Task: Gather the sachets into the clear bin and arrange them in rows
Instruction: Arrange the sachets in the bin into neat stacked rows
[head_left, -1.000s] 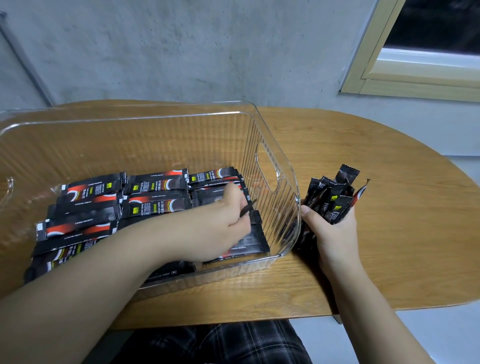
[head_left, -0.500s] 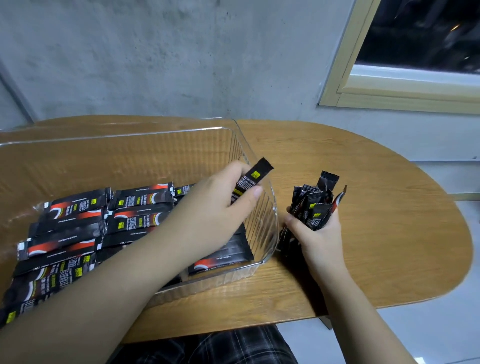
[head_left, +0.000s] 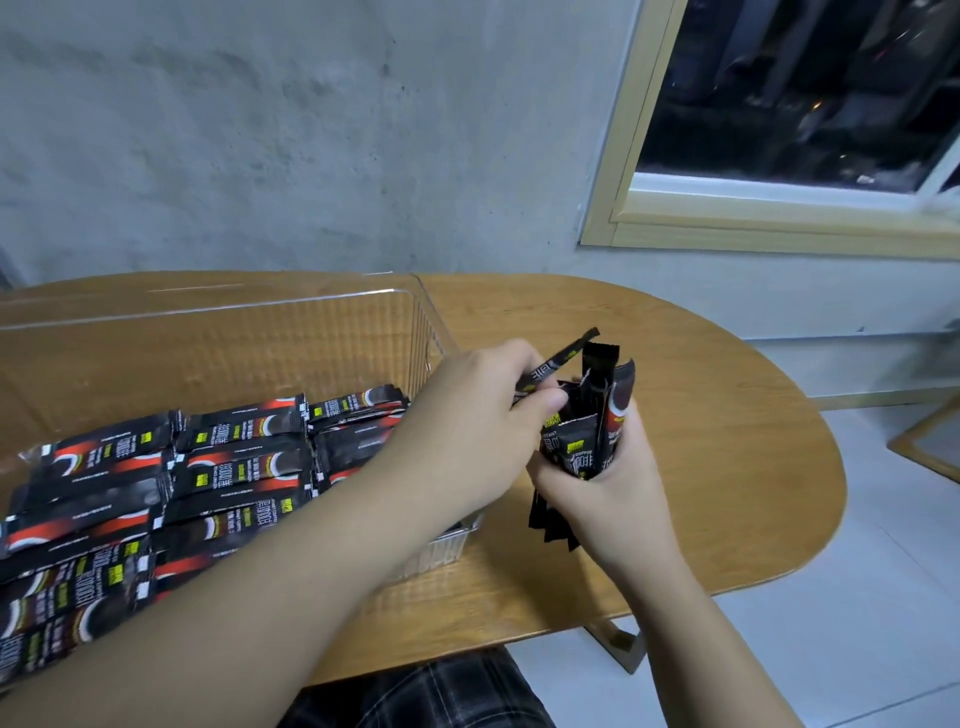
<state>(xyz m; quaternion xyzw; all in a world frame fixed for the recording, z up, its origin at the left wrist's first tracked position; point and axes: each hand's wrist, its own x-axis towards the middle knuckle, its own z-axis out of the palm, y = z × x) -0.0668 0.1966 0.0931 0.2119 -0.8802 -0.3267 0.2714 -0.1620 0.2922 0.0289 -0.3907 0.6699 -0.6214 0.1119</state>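
The sachets (head_left: 228, 467) are slim black sticks with a red and white swoosh, a small yellow tag and white print, and they lie flat in rows across the floor of the bin (head_left: 218, 306), overlapping a little at their ends. Just right of the bin, above the table (head_left: 727, 441), my right hand (head_left: 613, 488) grips an upright bundle (head_left: 587, 436) of them, fingers curled tight round its middle, ends sticking out above and below. My left hand (head_left: 483, 415) pinches one sachet (head_left: 556, 364) between thumb and fingers, tilted up to the right, its tip touching the bundle. Half a second ago that hand held this sachet over the bin's right wall; now it has crossed the wall and meets the bundle.
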